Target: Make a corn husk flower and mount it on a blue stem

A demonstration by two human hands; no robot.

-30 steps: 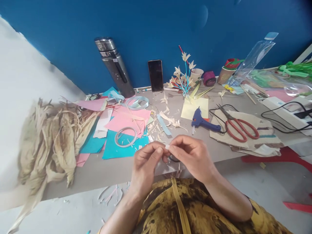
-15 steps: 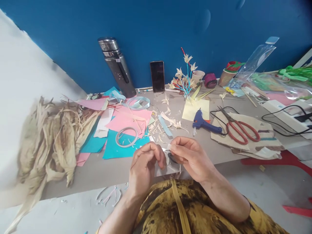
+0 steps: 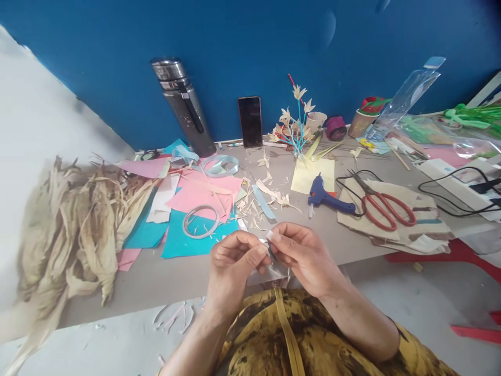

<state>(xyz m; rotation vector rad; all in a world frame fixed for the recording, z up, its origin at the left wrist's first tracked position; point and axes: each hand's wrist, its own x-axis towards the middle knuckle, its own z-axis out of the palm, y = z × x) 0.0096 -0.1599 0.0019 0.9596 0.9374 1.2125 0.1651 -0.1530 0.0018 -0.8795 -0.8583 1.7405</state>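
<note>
Over the table's front edge my two hands meet almost fingertip to fingertip. My right hand (image 3: 303, 256) pinches a small whitish scrap (image 3: 270, 236) between thumb and fingers; its material is too small to make out. My left hand (image 3: 237, 261) is closed in a pinch close beside it, and whatever lies between those fingertips is hidden. A small dark item shows partly between the hands, mostly covered by fingers. Just beyond them lie pale husk shavings (image 3: 252, 209) and a light blue strip (image 3: 263, 202).
To the left are dried corn husks (image 3: 92, 230), coloured paper (image 3: 172, 245), a tape ring (image 3: 186, 230) and a flask (image 3: 183, 112). Rightward lie a blue glue gun (image 3: 329, 198), red-handled scissors (image 3: 387, 206) and a power strip (image 3: 450, 183). A phone (image 3: 250, 122) and husk flowers (image 3: 297, 120) stand behind.
My left thumb and fingers have come together in a pinch, nearer the right fingertips. My right hand keeps the whitish scrap. The view has shifted slightly.
</note>
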